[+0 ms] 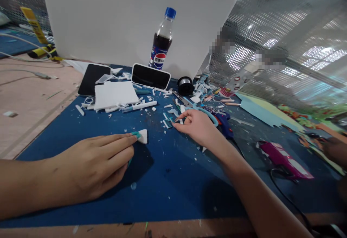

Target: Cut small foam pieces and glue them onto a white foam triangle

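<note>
My left hand [100,162] pinches a small white foam-like piece [143,136] between fingertips with teal nails, just above the blue mat [168,194]. Farther forward and to the right, my right hand [193,126] has its thumb and index finger closed at the right edge of a small teal-and-white striped piece [167,123]. Its other fingers are curled in. White scraps lie around these fingertips. Behind my right hand are light-blue-handled scissors [208,113] and a dark blue glue gun [225,125], both partly covered by the hand.
A cola bottle [162,41] stands behind a propped phone [150,76]. To the left are a white foam sheet [116,95], a black tablet [93,79] and a white pen [139,106]. A wire spool [185,85] sits mid-back; a magenta tool [284,160] with a cord lies right, near another person's hand [334,151].
</note>
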The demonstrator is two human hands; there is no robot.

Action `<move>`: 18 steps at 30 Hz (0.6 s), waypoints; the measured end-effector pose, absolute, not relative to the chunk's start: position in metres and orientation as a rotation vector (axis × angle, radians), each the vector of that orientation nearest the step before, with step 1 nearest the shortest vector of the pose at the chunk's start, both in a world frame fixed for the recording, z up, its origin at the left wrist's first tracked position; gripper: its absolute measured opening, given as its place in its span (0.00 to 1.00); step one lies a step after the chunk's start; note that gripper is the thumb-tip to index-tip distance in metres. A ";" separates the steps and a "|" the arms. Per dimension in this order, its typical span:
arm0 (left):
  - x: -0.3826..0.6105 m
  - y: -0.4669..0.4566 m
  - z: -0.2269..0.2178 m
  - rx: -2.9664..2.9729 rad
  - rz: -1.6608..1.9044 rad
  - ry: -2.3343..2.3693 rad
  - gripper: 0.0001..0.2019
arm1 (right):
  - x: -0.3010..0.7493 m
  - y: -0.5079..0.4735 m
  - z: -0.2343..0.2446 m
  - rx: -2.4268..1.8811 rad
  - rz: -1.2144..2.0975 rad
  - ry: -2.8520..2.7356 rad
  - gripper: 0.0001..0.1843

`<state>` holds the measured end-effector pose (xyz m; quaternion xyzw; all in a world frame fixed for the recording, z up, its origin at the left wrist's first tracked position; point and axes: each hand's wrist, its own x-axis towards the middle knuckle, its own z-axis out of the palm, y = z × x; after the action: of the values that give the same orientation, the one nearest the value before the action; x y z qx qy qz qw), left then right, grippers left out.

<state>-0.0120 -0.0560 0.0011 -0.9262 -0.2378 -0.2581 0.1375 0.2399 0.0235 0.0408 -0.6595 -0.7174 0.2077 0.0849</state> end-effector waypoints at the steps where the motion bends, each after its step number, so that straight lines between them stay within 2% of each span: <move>1: -0.012 -0.056 0.001 -2.682 -0.744 -0.687 0.14 | 0.240 0.024 0.041 -1.972 0.612 -2.138 0.10; 8: -0.012 -0.056 0.003 -2.672 -0.725 -0.687 0.16 | 0.242 0.020 0.043 -1.927 0.632 -2.111 0.09; 14: -0.012 -0.056 0.004 -2.675 -0.723 -0.681 0.16 | 0.224 -0.005 0.051 -1.780 0.960 -2.066 0.12; 18: -0.011 -0.055 0.003 -2.680 -0.735 -0.686 0.15 | 0.215 -0.015 0.046 -1.718 1.004 -2.132 0.11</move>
<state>-0.0113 -0.0547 0.0033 -0.9272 -0.2372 -0.2544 0.1392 0.2154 -0.0154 0.0455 -0.5855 -0.7263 0.3420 0.1126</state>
